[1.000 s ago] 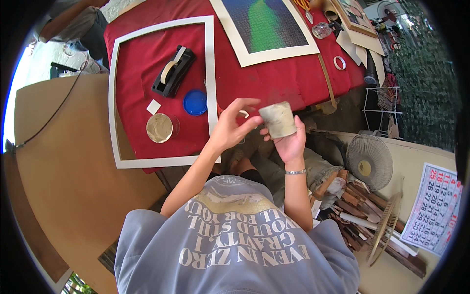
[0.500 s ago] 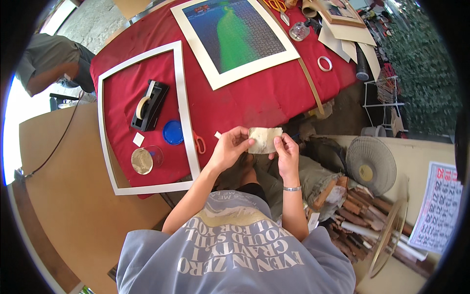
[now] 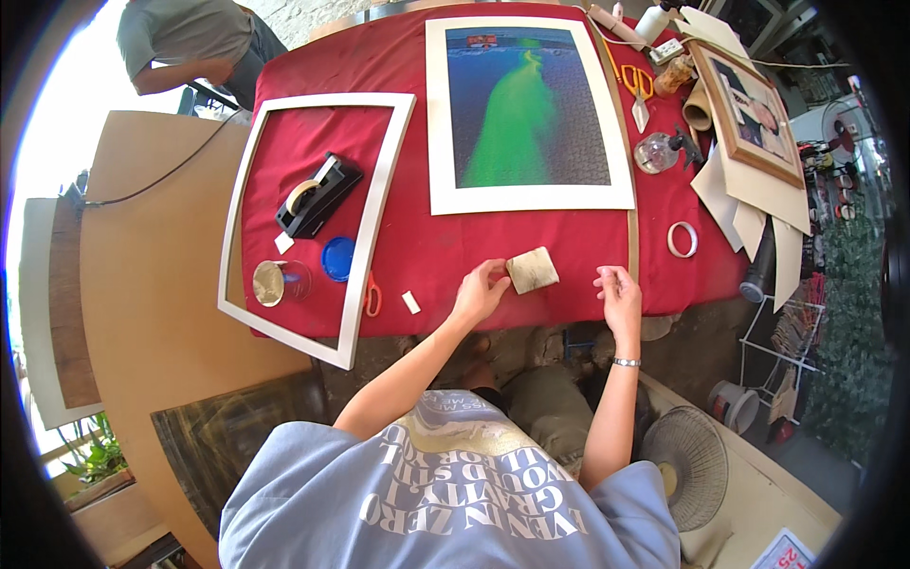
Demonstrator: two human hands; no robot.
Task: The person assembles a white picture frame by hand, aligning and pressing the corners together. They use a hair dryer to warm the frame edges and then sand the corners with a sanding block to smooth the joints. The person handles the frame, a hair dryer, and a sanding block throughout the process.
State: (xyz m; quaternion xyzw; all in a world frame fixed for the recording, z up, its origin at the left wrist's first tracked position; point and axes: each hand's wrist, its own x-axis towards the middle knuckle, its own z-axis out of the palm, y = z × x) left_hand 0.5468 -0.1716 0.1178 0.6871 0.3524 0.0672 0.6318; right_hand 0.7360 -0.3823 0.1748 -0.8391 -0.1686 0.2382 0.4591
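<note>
A small folded beige sheet [image 3: 534,270], worn and smudged dark near one edge, is over the front part of the red-covered table. By its left edge my left hand [image 3: 482,290] grips it between thumb and fingers. To its right and apart from it, my right hand [image 3: 621,296] is raised with loosely bent fingers and nothing visible in them. Beyond both hands lies a white-bordered picture [image 3: 531,114] with a green streak on dark blue. A small white piece [image 3: 410,302] and orange-handled scissors [image 3: 373,296] lie left of my left hand.
An empty white frame [image 3: 379,204] surrounds a black tape dispenser [image 3: 322,196], a blue lid [image 3: 337,259] and a clear jar [image 3: 269,284]. At right are a tape roll [image 3: 682,240], a spray bottle [image 3: 656,152], yellow-handled scissors [image 3: 639,90] and a framed photo [image 3: 754,119]. Another person [image 3: 194,43] stands far left.
My right hand has let go of the beige sheet and moved away to the right. My left hand has carried the sheet forward over the table. The view has shifted toward the table.
</note>
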